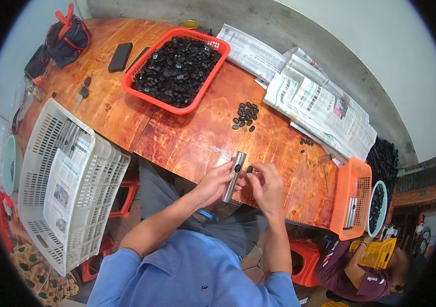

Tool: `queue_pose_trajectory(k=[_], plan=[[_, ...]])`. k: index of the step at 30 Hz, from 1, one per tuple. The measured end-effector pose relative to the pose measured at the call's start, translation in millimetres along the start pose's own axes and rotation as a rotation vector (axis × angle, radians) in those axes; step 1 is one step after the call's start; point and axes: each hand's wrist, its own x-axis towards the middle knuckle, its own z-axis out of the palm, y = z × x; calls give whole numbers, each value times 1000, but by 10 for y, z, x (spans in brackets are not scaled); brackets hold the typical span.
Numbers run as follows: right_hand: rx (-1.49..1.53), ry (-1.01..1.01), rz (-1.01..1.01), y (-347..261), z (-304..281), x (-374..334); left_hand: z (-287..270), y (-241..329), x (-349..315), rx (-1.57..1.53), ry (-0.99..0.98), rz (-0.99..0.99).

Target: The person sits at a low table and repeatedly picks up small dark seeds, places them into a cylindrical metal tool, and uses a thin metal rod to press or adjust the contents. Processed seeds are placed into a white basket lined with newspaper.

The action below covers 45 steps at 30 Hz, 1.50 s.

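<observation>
Just over the table's front edge, my left hand (211,183) is closed round a shiny metal tube (229,189), which stands tilted. A black oval piece (238,168) sits on the side of the tube near its upper end. My right hand (267,185) is close beside it, pinching a small black oval part (249,169) between thumb and fingertips. Farther back on the wooden table (192,148) lies a loose cluster of similar black oval parts (246,114). A red basket (192,106) at the back is heaped with many more of them.
Folded newspapers (320,102) lie along the back right. An orange basket (336,220) with metal tubes stands at the right edge, beside a pale green tub (381,225). Left stands a white crate (103,174). A person in maroon (340,271) is at lower right, near a red stool (307,256).
</observation>
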Motion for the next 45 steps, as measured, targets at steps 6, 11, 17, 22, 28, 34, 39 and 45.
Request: queue_pose_trajectory(k=[6,11,17,22,28,34,39,45], plan=[[-204,1,-248,-128,101,-15,143,10,-20,53,30,92],[-283,55,-358,-143,110,-91,158,-16,-82,57,41,86],[-239,106,-383,-134,149,-279,285,-63,-208,94,138,51],[-5,103,-239,-109,152,-356,267,-135,-285,171,163,20],[715,-33,408,102,138,-494,321,-243,-362,216,174,-204],[857,-114,532,91,81,-535,305,-304,-380,274,153,-261],[878,-115,510,75,64,-559,400,-253,-407,448,147,-234],[945,-93,438,67,-30,-474,413,-137,-324,675,32,-121]])
